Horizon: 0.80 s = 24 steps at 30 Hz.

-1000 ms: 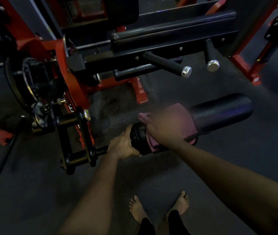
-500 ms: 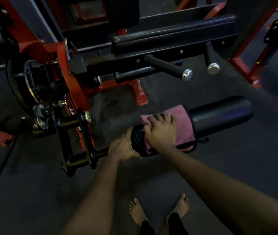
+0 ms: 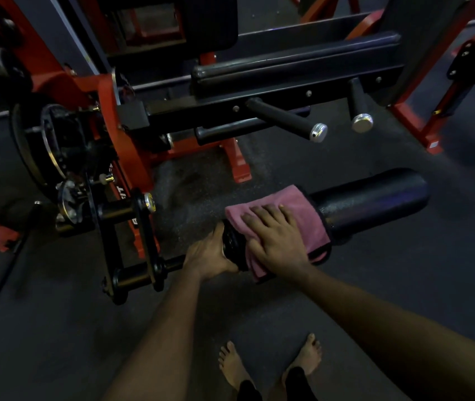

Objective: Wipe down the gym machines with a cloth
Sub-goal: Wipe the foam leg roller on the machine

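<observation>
Far left: a dark plate mounted on the red frame, and just right of it, nearer, a black linkage with a thin bar running out rightward.

Gripping the left end of the roller with the left hand, fingers curled round the end cap where the bar meets it.

Pressing a pink cloth onto the roller with the right hand: fingers laid close together and nearly straight across the fabric, palm flat on it, no pinch. Cloth draped over the roller's left part and wrapped down its near side, just beside the left hand, with a strip of black end cap showing between. Right part of the roller bare and black.

Behind and above: two black handles, and, each with a silver cap, pointing this way from under a long black pad.

Standing barefoot on the dark floor, feet at bottom centre, near side of the roller.
</observation>
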{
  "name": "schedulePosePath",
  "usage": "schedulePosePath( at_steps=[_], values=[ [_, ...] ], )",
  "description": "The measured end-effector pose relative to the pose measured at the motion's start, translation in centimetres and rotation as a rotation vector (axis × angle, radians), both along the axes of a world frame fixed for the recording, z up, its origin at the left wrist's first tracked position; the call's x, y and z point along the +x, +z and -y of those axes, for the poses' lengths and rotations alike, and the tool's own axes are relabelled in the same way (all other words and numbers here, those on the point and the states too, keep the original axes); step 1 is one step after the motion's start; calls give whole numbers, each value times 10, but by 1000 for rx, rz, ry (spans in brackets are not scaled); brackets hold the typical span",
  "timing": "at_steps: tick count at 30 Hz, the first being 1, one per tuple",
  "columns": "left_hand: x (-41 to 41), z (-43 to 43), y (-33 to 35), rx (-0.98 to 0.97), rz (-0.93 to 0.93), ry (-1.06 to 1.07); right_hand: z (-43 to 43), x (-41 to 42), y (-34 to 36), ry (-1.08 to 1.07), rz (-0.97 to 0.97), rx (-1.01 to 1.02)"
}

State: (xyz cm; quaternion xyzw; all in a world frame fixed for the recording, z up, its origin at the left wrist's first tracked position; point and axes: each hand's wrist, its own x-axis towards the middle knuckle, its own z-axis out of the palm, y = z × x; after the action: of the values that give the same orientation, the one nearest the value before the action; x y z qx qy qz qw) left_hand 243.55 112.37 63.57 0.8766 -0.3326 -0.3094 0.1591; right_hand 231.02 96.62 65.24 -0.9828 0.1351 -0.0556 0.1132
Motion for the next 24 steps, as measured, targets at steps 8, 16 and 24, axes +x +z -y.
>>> schedulePosePath(
  at_steps=[8, 16, 24],
  values=[
    [-1, 2, 3, 17, -8, -3, -25, 16, -1, -317, 92, 74],
    [-1, 0, 4, -1, -22, -3, 42, -12, -8, -368, 112, 11],
    [-1, 1, 0, -5, -4, -1, -32, 9, -4, -215, 108, 108]
  ],
)
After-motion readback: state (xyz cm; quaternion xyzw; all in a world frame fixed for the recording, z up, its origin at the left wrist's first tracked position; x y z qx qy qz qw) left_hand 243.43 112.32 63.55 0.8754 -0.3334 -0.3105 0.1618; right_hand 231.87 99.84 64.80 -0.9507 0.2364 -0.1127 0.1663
